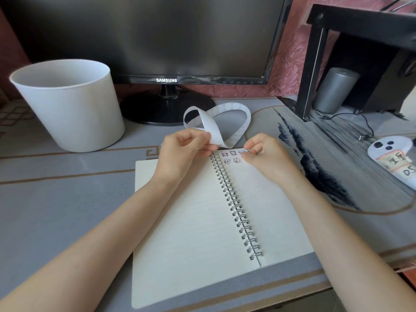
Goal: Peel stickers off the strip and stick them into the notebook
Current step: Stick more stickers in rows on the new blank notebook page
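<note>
Strip (pixel 227 107) pinched in left hand (pixel 182 149); right hand (pixel 263 155) pinches sticker (pixel 242 151) on notebook (pixel 191 221).

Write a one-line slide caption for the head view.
The left hand grips the sticker strip; right hand pinches a sticker at the top of the open notebook.

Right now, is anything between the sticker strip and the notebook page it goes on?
Nothing visible. The left hand holds the strip at the top edge of the notebook; only the right hand rests by the stickers on the right page, and the page below them is bare.
</note>
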A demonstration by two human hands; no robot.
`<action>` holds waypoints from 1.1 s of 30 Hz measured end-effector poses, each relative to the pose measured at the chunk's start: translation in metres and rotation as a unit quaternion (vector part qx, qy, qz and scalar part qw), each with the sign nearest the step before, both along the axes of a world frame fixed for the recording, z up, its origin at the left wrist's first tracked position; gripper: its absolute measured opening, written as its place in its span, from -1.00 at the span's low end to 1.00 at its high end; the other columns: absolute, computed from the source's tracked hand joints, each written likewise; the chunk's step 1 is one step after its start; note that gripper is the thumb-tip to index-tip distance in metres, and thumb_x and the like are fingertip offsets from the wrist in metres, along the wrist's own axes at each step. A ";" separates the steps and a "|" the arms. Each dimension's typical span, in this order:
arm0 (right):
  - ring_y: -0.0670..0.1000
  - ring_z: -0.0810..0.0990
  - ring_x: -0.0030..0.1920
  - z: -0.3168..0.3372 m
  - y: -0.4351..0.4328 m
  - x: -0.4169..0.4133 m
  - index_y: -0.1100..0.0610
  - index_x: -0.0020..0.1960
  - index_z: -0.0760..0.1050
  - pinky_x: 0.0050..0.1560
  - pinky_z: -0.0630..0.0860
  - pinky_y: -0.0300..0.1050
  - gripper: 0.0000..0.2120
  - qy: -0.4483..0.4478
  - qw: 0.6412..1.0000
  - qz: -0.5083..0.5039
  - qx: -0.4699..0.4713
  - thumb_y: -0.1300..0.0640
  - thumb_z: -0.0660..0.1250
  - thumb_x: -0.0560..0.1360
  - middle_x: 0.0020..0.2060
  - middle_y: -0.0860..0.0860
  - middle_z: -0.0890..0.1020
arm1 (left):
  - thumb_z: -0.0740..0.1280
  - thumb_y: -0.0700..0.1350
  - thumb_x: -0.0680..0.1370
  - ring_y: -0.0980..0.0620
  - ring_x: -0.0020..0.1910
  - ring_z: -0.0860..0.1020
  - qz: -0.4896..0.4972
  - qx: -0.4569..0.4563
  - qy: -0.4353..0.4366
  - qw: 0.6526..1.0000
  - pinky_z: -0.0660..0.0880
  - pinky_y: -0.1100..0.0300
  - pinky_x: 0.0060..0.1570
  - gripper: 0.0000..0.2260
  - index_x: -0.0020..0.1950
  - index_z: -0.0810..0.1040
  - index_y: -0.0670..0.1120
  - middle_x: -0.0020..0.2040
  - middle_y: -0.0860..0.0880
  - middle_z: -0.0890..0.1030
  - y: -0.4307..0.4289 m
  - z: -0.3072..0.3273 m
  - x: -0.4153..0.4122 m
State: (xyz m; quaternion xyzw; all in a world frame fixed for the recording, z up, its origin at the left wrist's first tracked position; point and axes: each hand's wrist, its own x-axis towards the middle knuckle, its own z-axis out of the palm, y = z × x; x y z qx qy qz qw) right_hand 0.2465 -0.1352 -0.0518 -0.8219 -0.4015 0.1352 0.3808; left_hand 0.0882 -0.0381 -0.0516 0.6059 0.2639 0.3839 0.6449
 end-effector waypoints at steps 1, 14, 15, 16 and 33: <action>-0.04 0.50 -0.22 0.000 0.000 0.000 0.06 -0.06 0.47 -0.20 0.38 -0.17 -0.88 0.005 1.000 0.000 0.007 0.15 0.40 0.46 -0.29 -0.11 0.52 | 0.33 -0.24 0.55 0.01 -0.17 0.68 0.001 0.002 0.002 1.000 0.60 0.24 -0.10 -0.87 -0.20 0.58 -0.19 -0.07 -0.07 0.64 0.000 0.000 0.000; -0.10 0.49 -0.28 -0.001 0.001 -0.002 0.07 -0.06 0.50 -0.20 0.38 -0.16 -0.95 -0.005 0.999 -0.008 0.047 0.14 0.34 0.49 -0.30 -0.13 0.53 | 0.32 -0.24 0.55 0.01 -0.19 0.68 -0.010 0.005 -0.001 1.000 0.60 0.21 -0.11 -0.87 -0.20 0.57 -0.18 -0.10 -0.06 0.64 0.000 0.000 0.000; -0.12 0.48 -0.30 0.001 0.001 -0.004 0.08 -0.08 0.51 -0.19 0.41 -0.15 -0.97 0.004 0.997 0.000 0.078 0.14 0.34 0.49 -0.29 -0.11 0.55 | 0.32 -0.25 0.55 0.02 -0.20 0.67 -0.012 0.003 -0.004 1.000 0.60 0.22 -0.14 -0.87 -0.19 0.57 -0.19 -0.08 -0.09 0.64 0.000 0.000 0.000; -0.13 0.49 -0.31 0.004 0.001 -0.008 0.07 -0.09 0.52 -0.16 0.45 -0.12 -0.98 0.010 0.993 0.014 0.113 0.13 0.34 0.50 -0.28 -0.09 0.57 | 0.32 -0.25 0.55 0.02 -0.20 0.67 -0.013 0.003 -0.006 1.000 0.60 0.23 -0.17 -0.87 -0.19 0.57 -0.19 -0.06 -0.10 0.64 0.000 0.000 0.000; -0.13 0.54 -0.26 0.013 0.002 -0.027 0.01 -0.18 0.53 -0.21 0.38 -0.39 -0.81 0.012 0.960 0.118 0.253 0.27 0.46 0.39 -0.28 -0.10 0.62 | 0.29 -0.16 0.58 0.08 -0.23 0.66 -0.040 0.043 0.007 0.998 0.57 0.20 -0.25 -0.86 -0.13 0.62 -0.12 -0.19 0.07 0.67 -0.003 0.003 -0.001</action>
